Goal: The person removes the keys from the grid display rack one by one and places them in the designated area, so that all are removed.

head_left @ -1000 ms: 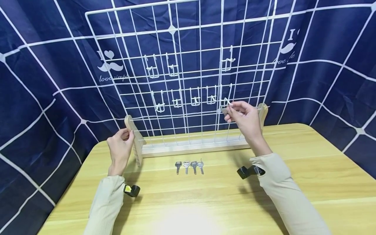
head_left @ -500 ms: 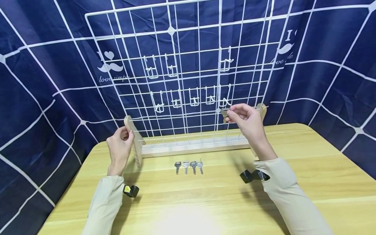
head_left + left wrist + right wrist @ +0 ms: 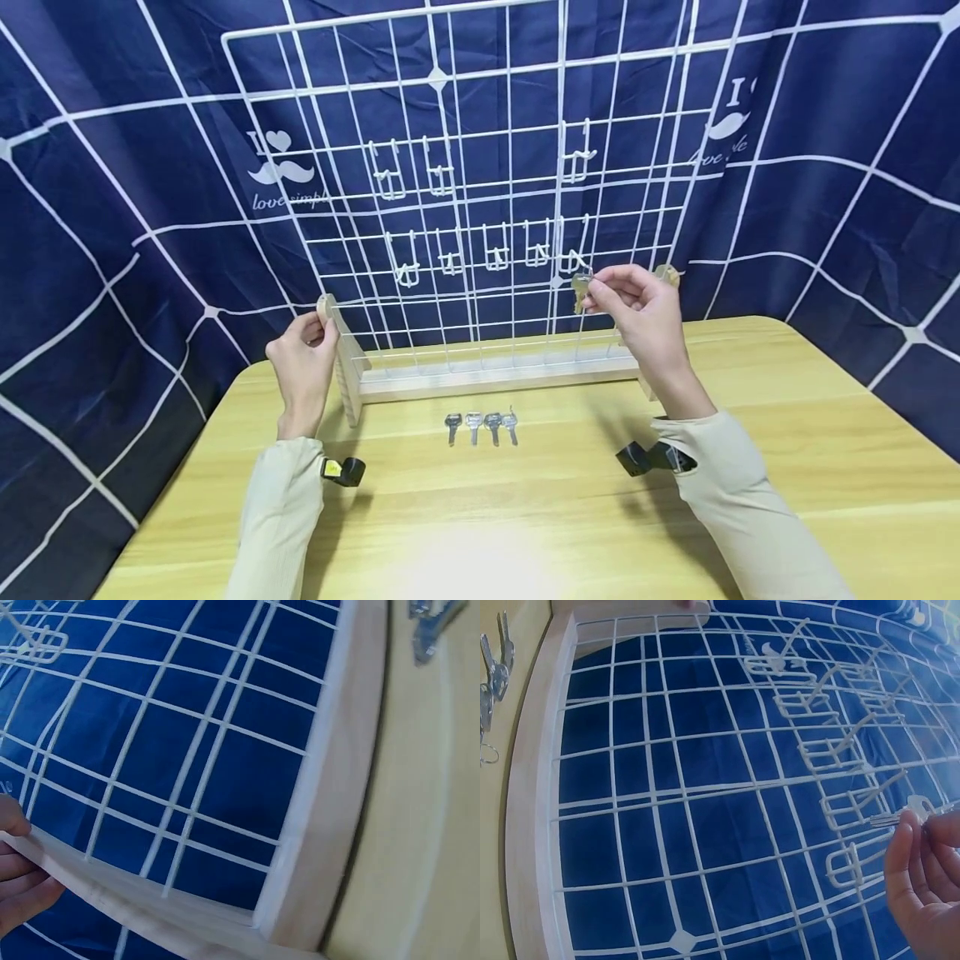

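Note:
My right hand [image 3: 645, 321] pinches a key [image 3: 581, 290] between thumb and fingers, just below and in front of the lowest right hook [image 3: 572, 262] on a white wire grid rack [image 3: 512, 132]. The right wrist view shows the key [image 3: 887, 820] with its blade pointing left, near the hook ends; the fingertips cover part of its head. At the rack's left end, my left hand [image 3: 303, 367] grips the wooden side post [image 3: 345, 367] near its top. In the left wrist view, its fingers [image 3: 26, 900] lie against the wood at the left edge.
Several keys [image 3: 492, 428] lie in a row on the wooden table [image 3: 450, 500] before the rack's base rail [image 3: 495, 381]. Other white hooks [image 3: 497, 258] hang on the grid in two rows. A dark blue patterned cloth [image 3: 105, 250] stands behind.
My right hand has drawn slightly right and down from the hook with the key, which now shows more plainly. My left hand keeps its grip on the post, shifting a little left and upward.

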The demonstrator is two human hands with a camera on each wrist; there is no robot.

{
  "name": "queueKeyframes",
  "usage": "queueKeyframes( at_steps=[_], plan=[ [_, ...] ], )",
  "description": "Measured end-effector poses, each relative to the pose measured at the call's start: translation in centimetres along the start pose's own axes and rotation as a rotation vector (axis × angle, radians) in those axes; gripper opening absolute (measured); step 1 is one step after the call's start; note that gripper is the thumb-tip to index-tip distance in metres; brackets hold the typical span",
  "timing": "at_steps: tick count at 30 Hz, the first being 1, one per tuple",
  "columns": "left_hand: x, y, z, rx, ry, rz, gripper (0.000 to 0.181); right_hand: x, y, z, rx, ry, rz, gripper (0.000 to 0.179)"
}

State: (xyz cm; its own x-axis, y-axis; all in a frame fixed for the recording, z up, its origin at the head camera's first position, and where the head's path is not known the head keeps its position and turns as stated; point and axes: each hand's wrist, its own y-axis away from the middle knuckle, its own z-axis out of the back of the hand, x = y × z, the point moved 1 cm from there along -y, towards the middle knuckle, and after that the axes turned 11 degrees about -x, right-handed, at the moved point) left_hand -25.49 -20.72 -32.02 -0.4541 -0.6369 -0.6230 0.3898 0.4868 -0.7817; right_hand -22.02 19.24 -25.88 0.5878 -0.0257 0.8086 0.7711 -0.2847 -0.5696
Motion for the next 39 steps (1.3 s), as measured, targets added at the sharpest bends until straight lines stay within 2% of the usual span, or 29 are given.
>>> queueKeyframes(
  at_steps=[4,7,14,18,22,29,35,39],
  plan=[
    [-0.3,-0.7,0.2,0.012,-0.014,-0.036,0.015,0.2,0.2,0.1,-0.015,-0.013,0.011,0.019],
    [-0.5,-1.2,0.5,0.040,-0.049,-0.036,0.015,0.4,0.3,0.2,-0.020,-0.018,0.011,0.020],
    [-1.1,-1.8,1.1,0.126,-0.135,0.014,0.020,0.5,0.5,0.5,-0.027,-0.031,0.004,0.021],
    [-1.2,-1.9,1.4,0.156,-0.134,0.045,0.019,0.3,0.6,0.9,-0.020,-0.020,-0.001,0.015],
    [-1.3,-1.9,1.4,0.160,-0.118,0.050,0.018,-0.1,0.8,1.2,-0.008,-0.012,-0.033,0.010],
    [-1.6,-2.0,1.2,0.129,-0.089,0.070,0.018,-1.6,1.3,1.2,0.039,0.005,-0.109,0.017],
    [-1.6,-2.0,0.9,0.121,-0.072,0.089,0.019,-2.7,1.7,1.1,0.093,0.080,-0.162,0.006],
    [-1.4,-1.9,0.6,0.119,-0.054,0.099,0.020,-3.4,1.8,0.9,0.117,0.104,-0.210,0.010]
  ],
)
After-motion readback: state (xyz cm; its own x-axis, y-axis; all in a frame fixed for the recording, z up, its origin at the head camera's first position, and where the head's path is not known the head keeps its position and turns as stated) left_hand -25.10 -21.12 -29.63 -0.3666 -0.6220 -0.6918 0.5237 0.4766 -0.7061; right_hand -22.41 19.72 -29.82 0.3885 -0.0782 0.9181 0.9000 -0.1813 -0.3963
